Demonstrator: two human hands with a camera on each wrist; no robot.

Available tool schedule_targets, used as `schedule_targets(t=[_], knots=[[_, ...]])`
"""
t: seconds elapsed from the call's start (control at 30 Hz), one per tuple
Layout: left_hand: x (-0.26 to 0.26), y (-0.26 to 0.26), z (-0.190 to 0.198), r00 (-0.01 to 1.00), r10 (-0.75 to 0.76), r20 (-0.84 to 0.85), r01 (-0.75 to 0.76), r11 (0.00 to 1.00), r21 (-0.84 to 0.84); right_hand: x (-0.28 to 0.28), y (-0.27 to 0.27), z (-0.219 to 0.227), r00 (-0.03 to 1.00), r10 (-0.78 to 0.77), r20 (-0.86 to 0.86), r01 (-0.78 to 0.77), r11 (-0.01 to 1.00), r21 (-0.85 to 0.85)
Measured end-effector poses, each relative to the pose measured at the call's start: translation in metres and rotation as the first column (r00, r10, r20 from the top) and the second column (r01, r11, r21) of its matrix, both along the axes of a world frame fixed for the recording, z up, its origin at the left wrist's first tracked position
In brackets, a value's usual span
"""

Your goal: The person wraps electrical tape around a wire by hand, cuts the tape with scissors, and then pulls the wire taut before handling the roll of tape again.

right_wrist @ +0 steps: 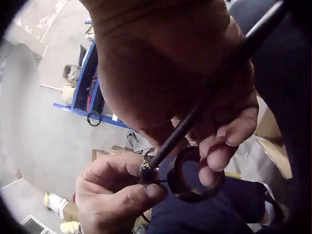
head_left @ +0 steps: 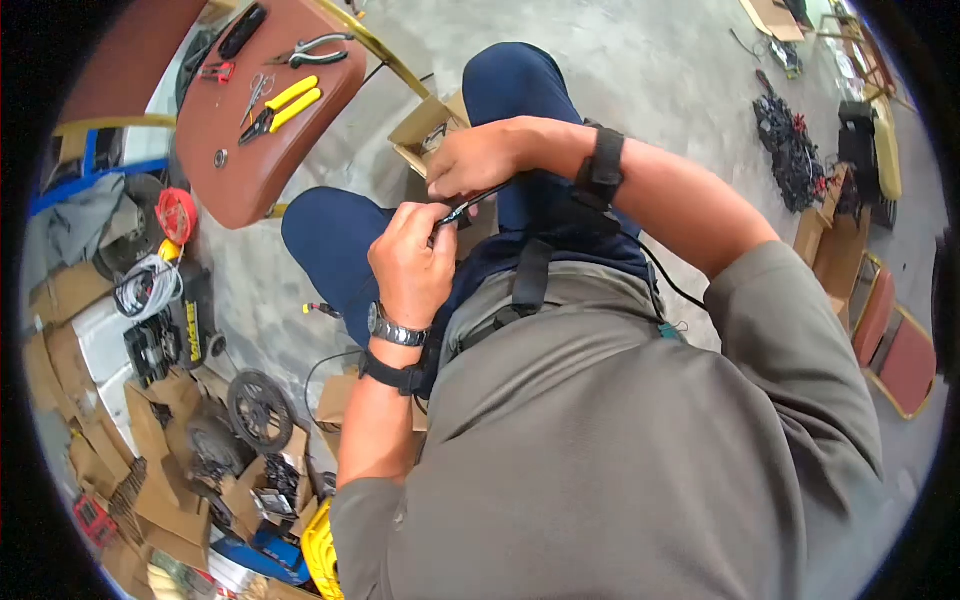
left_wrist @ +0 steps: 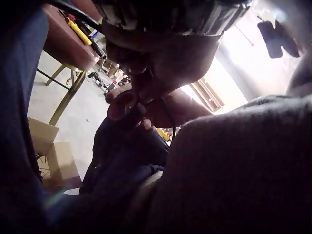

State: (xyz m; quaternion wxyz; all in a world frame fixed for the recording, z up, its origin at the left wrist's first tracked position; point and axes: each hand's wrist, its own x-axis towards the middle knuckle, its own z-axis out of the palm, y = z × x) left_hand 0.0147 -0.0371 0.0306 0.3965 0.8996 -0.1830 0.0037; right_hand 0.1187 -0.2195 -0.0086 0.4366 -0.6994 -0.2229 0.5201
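Note:
A black cable (right_wrist: 183, 129) runs slantwise under my right palm in the right wrist view. Near its end, where small yellow and white bits (right_wrist: 145, 168) show, thumb and index finger of my left hand (right_wrist: 114, 190) pinch it. My right hand (head_left: 475, 162) holds a roll of black tape (right_wrist: 174, 183), its fingertips at the ring's opening. Between the roll and the pinched cable end stretches a thin dark strip. Both hands (head_left: 412, 262) meet above the lap in the head view, the left one wearing a metal watch (head_left: 398, 328).
On a brown chair seat (head_left: 230, 185) lie yellow-handled pliers (head_left: 290, 105), grey-handled pliers (head_left: 315, 50), scissors (head_left: 257, 92) and a small ring. An open cardboard box (head_left: 410, 130) stands beyond the knees. Boxes and wheels (head_left: 262, 410) crowd the left floor; a cable heap (head_left: 785, 140) lies right.

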Motion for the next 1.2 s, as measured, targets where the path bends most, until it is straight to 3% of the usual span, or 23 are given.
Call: schedule_targets(t=[0.13,0.23,0.33,0.53,0.77,0.97,1.17,1.2], knots=[[0.0,0.001,-0.002,1.0,0.011,-0.017,-0.012,1.0,-0.025,-0.006,0.007,-0.018,0.98,-0.076,0.182,0.046,0.986,0.163],[-0.001,-0.001,0.0,0.998,0.034,-0.051,-0.037,0.998,-0.057,-0.006,0.004,-0.002,0.983,-0.181,0.013,0.18,0.981,0.072],[0.0,0.001,-0.005,0.999,0.032,-0.043,-0.036,0.994,-0.105,-0.009,-0.002,0.008,0.92,-0.381,-0.086,0.388,0.919,0.076],[0.001,0.004,-0.007,0.998,0.006,-0.056,-0.016,0.983,-0.182,-0.014,0.0,0.005,0.812,-0.568,-0.132,0.583,0.791,0.184],[0.002,0.005,-0.008,0.975,0.072,-0.211,-0.12,0.968,-0.223,-0.014,-0.011,0.037,0.807,-0.587,-0.071,0.579,0.762,0.289],[0.003,0.01,-0.014,0.836,0.08,-0.542,-0.313,0.882,-0.352,-0.023,-0.017,0.046,0.859,-0.508,0.061,0.461,0.819,0.341],[0.01,0.009,-0.012,0.839,0.072,-0.539,-0.294,0.894,-0.338,-0.048,-0.025,0.073,0.867,-0.487,0.105,0.43,0.837,0.338],[0.013,0.011,-0.01,0.839,0.069,-0.54,-0.249,0.931,-0.267,-0.053,-0.027,0.075,0.86,-0.485,0.159,0.411,0.843,0.347]])
